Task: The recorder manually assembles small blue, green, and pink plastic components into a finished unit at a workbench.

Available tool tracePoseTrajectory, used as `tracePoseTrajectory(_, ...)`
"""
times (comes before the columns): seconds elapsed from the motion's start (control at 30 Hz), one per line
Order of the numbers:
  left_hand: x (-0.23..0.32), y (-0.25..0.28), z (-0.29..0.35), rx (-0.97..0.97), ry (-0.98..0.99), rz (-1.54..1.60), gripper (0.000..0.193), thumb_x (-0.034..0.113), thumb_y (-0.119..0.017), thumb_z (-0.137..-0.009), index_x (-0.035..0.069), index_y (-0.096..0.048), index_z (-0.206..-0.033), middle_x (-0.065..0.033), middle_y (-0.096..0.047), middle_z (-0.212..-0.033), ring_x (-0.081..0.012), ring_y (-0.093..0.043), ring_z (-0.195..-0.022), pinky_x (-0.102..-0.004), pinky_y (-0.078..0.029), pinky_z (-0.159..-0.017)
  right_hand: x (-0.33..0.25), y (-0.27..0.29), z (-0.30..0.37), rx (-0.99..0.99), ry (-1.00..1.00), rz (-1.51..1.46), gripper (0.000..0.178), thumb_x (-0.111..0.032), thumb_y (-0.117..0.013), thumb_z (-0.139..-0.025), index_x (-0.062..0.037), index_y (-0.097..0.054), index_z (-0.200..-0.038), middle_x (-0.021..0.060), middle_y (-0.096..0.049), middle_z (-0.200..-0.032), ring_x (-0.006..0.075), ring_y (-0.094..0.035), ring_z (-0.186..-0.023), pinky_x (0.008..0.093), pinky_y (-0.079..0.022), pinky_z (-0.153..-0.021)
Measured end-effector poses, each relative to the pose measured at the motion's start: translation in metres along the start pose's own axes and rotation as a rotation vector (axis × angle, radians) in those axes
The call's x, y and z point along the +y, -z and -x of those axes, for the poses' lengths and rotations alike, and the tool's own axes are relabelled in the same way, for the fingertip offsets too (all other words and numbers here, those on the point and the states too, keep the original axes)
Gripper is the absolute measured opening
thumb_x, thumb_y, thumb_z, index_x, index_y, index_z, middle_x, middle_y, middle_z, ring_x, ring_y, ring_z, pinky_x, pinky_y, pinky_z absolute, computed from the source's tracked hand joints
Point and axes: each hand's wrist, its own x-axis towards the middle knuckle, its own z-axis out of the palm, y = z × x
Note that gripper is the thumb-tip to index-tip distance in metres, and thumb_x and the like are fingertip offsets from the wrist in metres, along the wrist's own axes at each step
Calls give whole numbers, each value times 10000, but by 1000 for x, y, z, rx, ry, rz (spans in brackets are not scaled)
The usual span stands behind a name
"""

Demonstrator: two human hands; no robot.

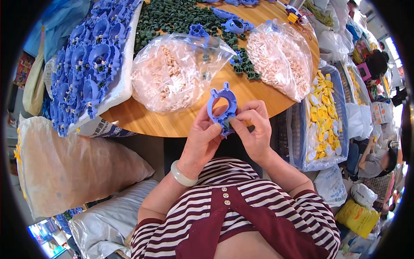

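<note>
My left hand (200, 134) holds a blue plastic ring-shaped part (221, 93) with two ear-like tabs upright, in front of the table's near edge. Its thumb and fingers grip the lower end. Against that end my right hand (258, 133) is closed in a pinch on a small dark green plastic piece (227, 124), partly hidden by the fingertips. Beyond my hands lies a clear plastic bag (148, 82) of small pale pink pieces. A second such bag (280, 58) is to the right. Dark green pieces (172, 19) are heaped at the back.
On the left, a white board (123, 80) bears rows of blue parts (92, 60) on the round wooden table (148, 121). Right of me stands a crate (340, 116) of yellow and white parts. Large sacks (77, 164) are at lower left. A person (379, 162) sits far right.
</note>
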Motion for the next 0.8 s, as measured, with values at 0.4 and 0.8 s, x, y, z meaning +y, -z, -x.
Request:
tracePoseTrajectory(0.4, -6, 4, 1, 25, -26, 6, 682, 85, -708, -760, 84, -365, -1349, -65, -487, -1272, -182, -528, -1095, -314, -451, -889, -4, -11, 1, 124, -17, 40, 144, -23, -688, -729, -34, -572, -813, 172, -496, -1079, 267, -509, -989, 324, -412, -839)
tracePoseTrajectory(0.8, 1, -4, -2, -48, -49, 23, 690, 155, -712, -774, 69, -348, -1354, -99, -497, -1249, -250, -498, -1163, -341, -448, -922, -10, 11, -10, -38, 186, 131, 147, -46, -688, -722, -41, -642, -862, 201, -484, -1213, 339, -479, -1111, 397, -381, -923)
